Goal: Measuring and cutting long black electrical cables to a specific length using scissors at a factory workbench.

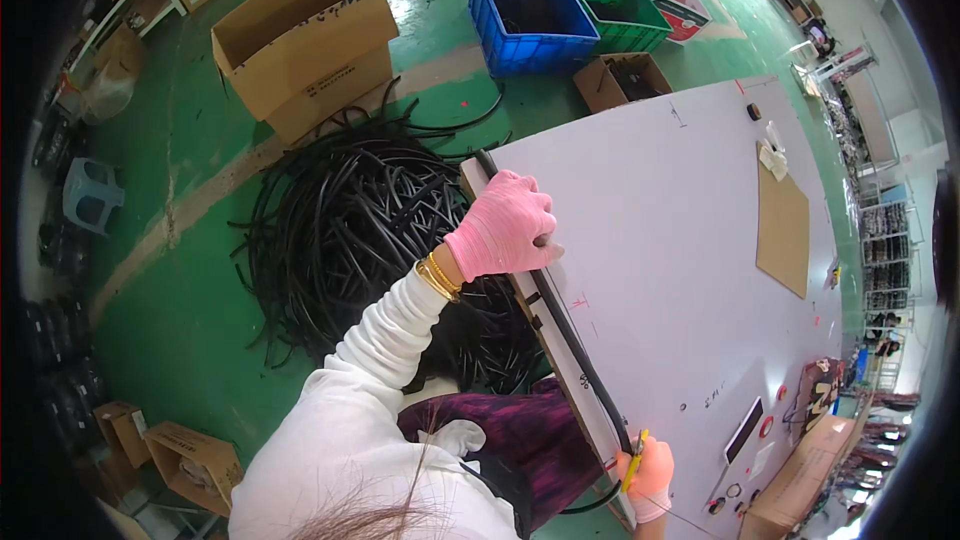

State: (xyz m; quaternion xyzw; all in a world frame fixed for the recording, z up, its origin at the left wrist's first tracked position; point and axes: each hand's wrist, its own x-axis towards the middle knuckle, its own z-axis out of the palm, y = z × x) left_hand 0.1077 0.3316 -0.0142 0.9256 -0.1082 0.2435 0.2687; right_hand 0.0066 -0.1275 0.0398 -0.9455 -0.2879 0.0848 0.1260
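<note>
A long black rubber tube (580, 350) lies along the left edge of the white-topped table (690, 240). My left hand (508, 225), in a pink knitted glove, is closed over the tube near its far end. At the table's near corner my right hand (652, 478), also gloved, grips a small yellow-handled cutting tool (634, 462) right at the tube. The blade is too small to make out. Past the tool, the tube bends down off the edge beside my lap.
A big heap of black tubes (350, 230) covers the floor left of the table. Beyond it stand an open cardboard box (300, 40), a blue crate (530, 40) and a green crate (625, 35). A cardboard sheet (782, 225) and a phone-like dark slab (744, 430) lie on the table.
</note>
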